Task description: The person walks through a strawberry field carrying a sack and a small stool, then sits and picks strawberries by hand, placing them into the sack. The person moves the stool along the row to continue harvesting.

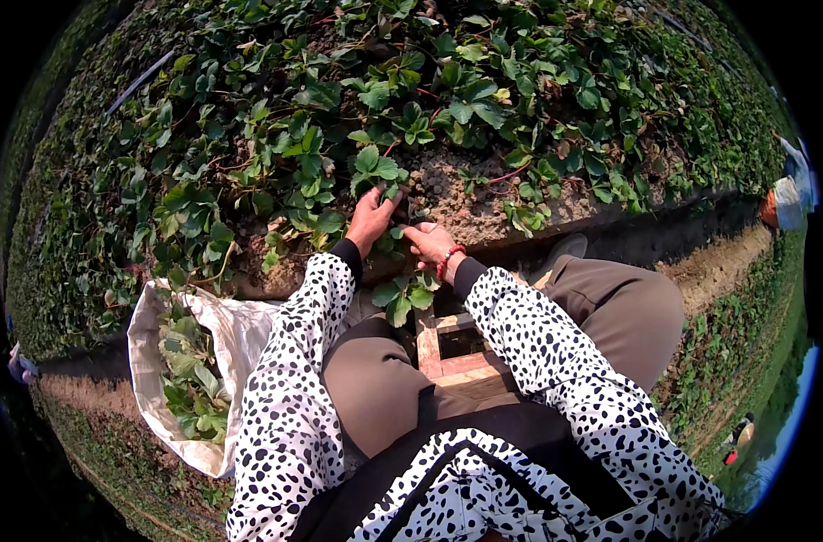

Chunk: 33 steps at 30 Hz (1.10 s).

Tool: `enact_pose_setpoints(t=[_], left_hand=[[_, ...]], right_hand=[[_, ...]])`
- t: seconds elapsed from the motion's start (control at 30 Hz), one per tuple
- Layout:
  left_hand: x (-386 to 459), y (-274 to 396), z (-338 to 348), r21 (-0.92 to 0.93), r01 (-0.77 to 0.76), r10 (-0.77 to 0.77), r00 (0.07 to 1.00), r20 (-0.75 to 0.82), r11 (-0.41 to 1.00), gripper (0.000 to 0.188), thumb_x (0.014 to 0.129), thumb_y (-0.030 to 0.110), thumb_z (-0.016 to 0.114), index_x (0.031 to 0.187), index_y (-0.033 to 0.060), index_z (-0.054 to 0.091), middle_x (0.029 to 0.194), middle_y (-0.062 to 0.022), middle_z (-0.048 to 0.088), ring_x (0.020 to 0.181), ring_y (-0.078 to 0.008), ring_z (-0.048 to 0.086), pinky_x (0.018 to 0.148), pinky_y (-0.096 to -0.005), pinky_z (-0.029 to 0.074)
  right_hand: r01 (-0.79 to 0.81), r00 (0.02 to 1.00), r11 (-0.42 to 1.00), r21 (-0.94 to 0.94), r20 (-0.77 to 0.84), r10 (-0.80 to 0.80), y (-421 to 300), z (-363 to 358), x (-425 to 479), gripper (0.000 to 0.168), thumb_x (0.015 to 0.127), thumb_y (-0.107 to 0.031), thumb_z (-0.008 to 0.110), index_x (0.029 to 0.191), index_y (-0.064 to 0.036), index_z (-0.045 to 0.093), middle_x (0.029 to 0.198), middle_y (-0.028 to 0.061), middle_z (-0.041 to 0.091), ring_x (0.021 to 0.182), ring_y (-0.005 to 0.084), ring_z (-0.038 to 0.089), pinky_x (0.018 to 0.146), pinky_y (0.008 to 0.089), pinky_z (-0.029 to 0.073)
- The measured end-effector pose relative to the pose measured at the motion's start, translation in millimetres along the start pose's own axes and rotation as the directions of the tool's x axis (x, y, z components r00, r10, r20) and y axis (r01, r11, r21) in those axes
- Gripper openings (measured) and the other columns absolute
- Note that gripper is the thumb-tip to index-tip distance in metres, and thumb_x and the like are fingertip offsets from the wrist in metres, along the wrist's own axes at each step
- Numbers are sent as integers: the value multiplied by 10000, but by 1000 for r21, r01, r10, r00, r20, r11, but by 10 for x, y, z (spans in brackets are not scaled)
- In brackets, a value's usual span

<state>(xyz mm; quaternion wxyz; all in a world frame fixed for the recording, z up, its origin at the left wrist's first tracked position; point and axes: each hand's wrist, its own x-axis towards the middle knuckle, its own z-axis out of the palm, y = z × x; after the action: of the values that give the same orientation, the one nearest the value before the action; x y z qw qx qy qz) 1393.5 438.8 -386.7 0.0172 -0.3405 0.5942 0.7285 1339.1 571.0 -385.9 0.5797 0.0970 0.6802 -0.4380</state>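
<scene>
Strawberry plants (377,166) with green three-part leaves and red runners cover the raised soil bed. My left hand (373,215) reaches among them at the bed's edge, its fingers closed around a leafy stem. Close beside it on the right, my right hand (430,242), with a red bead bracelet at the wrist, has thumb and fingers pinched together; a leafy strawberry sprig (403,298) hangs just below it. Whether the right fingers hold the sprig's stem cannot be told. A white woven sack (144,366) stands open at the left, with cut strawberry leaves (194,379) inside.
Between my knees is a wooden slatted stool or crate (428,345). A furrow (696,227) runs along the bed. At the far right edge a person (790,193) bends by the bed; other people appear small at the far left and lower right.
</scene>
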Motion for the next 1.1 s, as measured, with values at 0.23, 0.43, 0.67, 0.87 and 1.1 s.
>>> enact_pose_setpoints(t=[0.23,0.43,0.67,0.87,1.1], left_hand=[[-49,-110,-36,14,-86,85,995,55,996,225,917,206,490,1063,48,559,814,32,565,647,-48,459,581,-205,377],[-45,-120,39,-46,-123,126,990,64,991,234,930,173,472,1111,36,526,980,-20,612,751,-74,528,697,-235,434],[-152,-90,94,658,-331,249,944,218,676,478,779,128,608,1226,129,437,1168,-120,533,1033,-329,537,871,-393,438],[-134,-8,216,762,-349,267,934,236,546,439,752,93,593,1166,113,446,1246,-104,448,1006,-339,539,838,-430,448],[-37,6,274,785,-265,172,964,203,560,369,755,31,486,1116,107,486,1156,-116,477,957,-384,535,794,-465,439]], right_hand=[[384,837,536,-752,39,-546,161,-479,-10,210,801,-234,555,761,-39,622,830,162,594,746,305,582,722,375,462],[342,938,839,-423,104,-329,-189,-886,84,244,872,-231,507,798,-32,627,628,65,528,473,176,507,488,334,447],[456,765,418,-786,107,-635,-742,-762,236,185,787,-231,546,809,-53,592,779,175,615,779,384,574,701,441,467],[476,879,611,-632,330,-343,-1019,-698,571,202,793,-215,550,860,-54,651,754,150,630,672,259,601,615,356,486],[507,856,381,-774,397,-333,-1175,-942,800,229,821,-212,576,925,-29,663,653,44,598,606,153,612,526,313,480]])
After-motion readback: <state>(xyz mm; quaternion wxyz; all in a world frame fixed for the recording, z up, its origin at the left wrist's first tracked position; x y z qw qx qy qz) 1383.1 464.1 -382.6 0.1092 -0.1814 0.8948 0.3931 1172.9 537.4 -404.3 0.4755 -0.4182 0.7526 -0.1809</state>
